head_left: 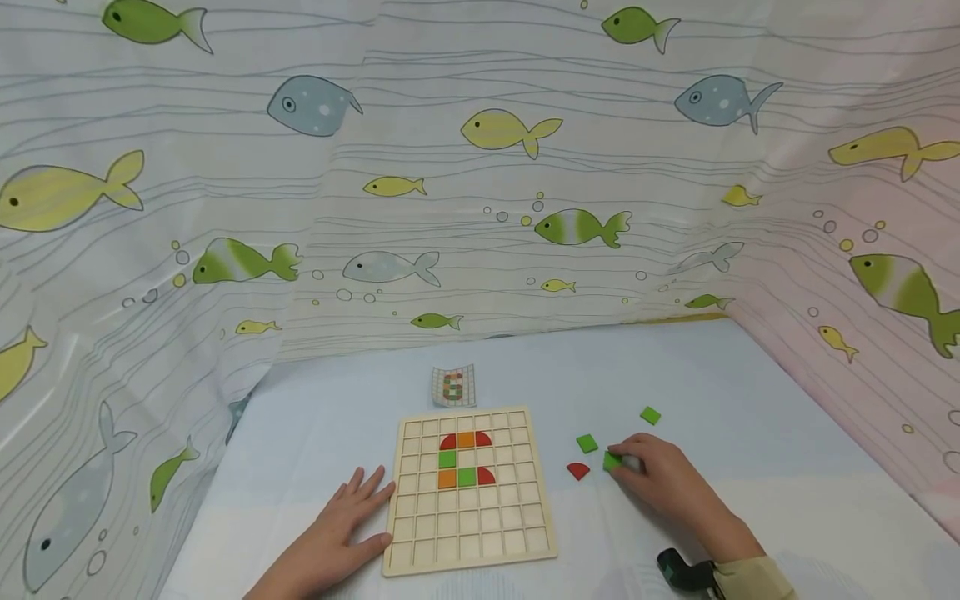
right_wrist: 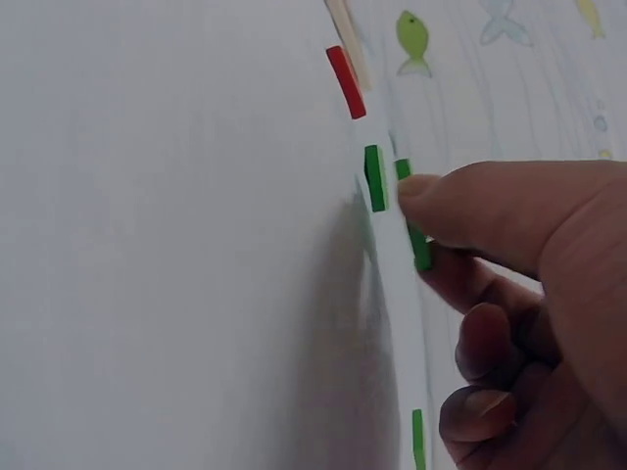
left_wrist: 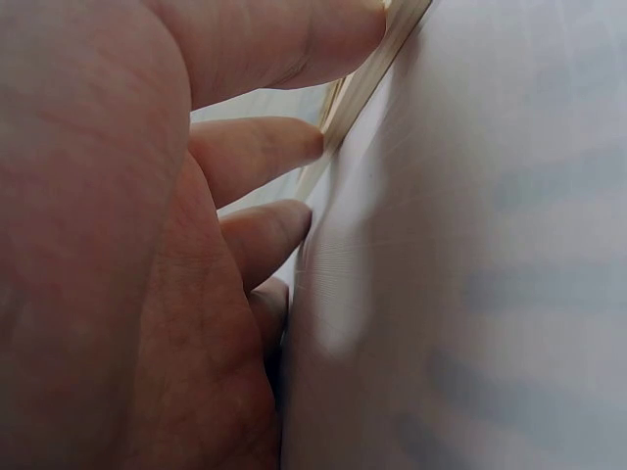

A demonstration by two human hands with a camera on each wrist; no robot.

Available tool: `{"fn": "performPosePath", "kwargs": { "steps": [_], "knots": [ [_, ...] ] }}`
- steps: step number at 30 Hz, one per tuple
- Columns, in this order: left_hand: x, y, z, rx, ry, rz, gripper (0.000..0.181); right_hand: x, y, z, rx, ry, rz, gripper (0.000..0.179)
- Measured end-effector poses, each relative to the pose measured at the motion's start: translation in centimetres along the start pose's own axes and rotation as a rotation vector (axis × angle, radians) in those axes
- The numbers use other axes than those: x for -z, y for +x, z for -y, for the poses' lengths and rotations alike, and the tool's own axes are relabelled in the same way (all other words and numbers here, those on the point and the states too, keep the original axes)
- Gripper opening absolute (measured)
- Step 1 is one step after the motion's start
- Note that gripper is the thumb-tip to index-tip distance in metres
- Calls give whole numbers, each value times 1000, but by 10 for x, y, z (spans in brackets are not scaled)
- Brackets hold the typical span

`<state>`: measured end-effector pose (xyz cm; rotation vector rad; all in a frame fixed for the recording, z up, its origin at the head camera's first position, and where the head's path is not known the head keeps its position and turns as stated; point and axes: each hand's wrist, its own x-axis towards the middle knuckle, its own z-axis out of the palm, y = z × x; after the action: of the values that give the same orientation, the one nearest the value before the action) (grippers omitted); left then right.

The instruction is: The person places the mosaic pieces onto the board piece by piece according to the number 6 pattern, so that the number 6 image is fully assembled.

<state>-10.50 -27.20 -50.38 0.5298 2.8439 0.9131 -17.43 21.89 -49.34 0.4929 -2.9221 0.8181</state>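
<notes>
Pinching green square tile [head_left: 611,462] in right grip [head_left: 660,477], near red quarter-circle tile [head_left: 577,471]. Touching pale wooden grid board [head_left: 468,522] with unclenched left grip [head_left: 339,523].

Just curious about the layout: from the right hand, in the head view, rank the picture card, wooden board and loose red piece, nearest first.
1. Loose red piece: just left of the right hand
2. Wooden board: farther left
3. Picture card: beyond the board's far edge
</notes>
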Motion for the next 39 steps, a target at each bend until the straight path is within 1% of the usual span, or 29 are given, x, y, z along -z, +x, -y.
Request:
{"fn": "performPosePath", "kwargs": {
  "steps": [4, 7, 11, 16, 18, 22, 25, 30, 36, 39],
  "knots": [
    [1, 0, -1, -5, -5, 0, 68, 2, 5, 7, 18, 2, -1, 27],
    [1, 1, -1, 9, -7, 1, 68, 2, 10, 16, 24, 20, 16, 28],
    [1, 1, -1, 31, -6, 4, 68, 1, 17, 26, 75, 57, 46, 25],
    [2, 2, -1, 28, -2, 15, 69, -3, 25, 34, 147, 78, 73, 23],
    [2, 2, -2, 28, -2, 26, 69, -3, 28, 39, 163, 76, 82, 23],
    [4, 3, -4, 60, -14, 47, 69, -7, 35, 50, 205, 56, 104, 24],
    [3, 3, -5, 67, -19, 46, 69, -11, 40, 56, 230, 38, 125, 24],
    [2, 1, -5, 26, -8, 28, 67, -18, 44, 65, 248, 17, 157, 24],
    [2, 1, -3, 67, -22, 38, 69, -24, 47, 79, 286, 35, 188, 23],
    [2, 1, -3, 74, -17, 45, 69, -28, 49, 86, 308, 44, 212, 24]
  ]
}}
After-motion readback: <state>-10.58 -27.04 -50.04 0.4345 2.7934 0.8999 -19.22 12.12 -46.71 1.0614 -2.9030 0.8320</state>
